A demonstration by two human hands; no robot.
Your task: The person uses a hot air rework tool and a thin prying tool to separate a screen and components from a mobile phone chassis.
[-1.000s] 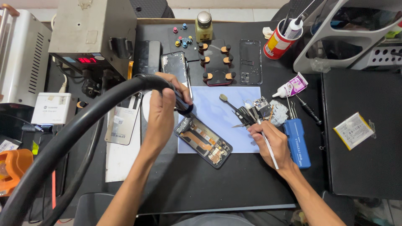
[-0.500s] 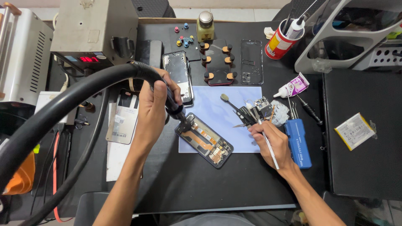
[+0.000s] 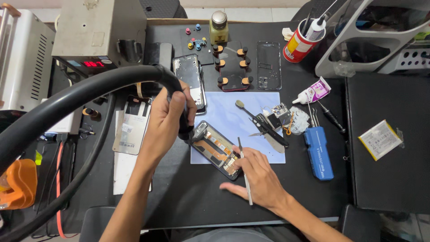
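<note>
While the left hand (image 3: 166, 120) has drawn the thick black hose (image 3: 80, 96) lower since a second ago, its nozzle now sits at the top edge of the opened phone (image 3: 216, 149). That grip is wrapped tight round the hose handle. The right hand (image 3: 262, 179) pinches thin tweezers (image 3: 244, 172) whose tip touches the phone's insides. The phone lies on a pale blue mat (image 3: 228, 112) on the counter (image 3: 197, 197). A red cup (image 3: 298, 46) holds a white glue bottle (image 3: 316, 28).
</note>
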